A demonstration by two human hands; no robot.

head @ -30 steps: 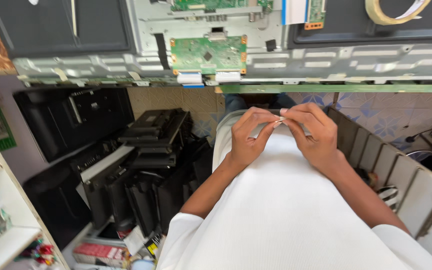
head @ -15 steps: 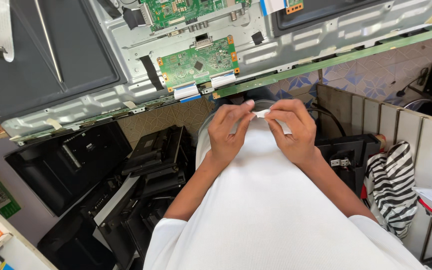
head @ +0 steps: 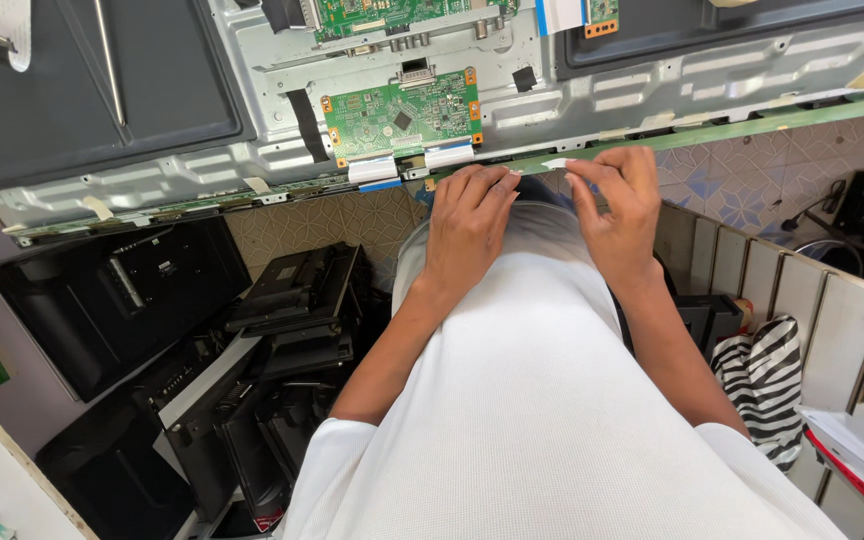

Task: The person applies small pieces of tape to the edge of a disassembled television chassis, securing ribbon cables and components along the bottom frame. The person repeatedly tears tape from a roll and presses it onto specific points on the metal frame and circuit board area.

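Note:
My right hand (head: 620,208) pinches a small white strip (head: 556,163) between its fingertips, close to the lower edge of an opened television back (head: 652,95). My left hand (head: 467,222) rests just left of it with its fingers curled down near that same edge and holds nothing I can see. Above my left hand a green circuit board (head: 402,113) is mounted on the bare metal chassis, with two flat white ribbon cables (head: 410,164) leaving its lower edge. My white shirt fills the lower middle of the view.
A dark back cover (head: 72,90) lies at upper left. Black television shells and stands (head: 212,370) are stacked on the floor at left. A striped cloth (head: 767,385) and grey-white panels (head: 832,310) stand at right. Shelves with small items sit at lower left.
My hands have parted. The right one has carried the white strip up and right toward the panel's edge; the left has let go and dropped beside it. The view has tilted.

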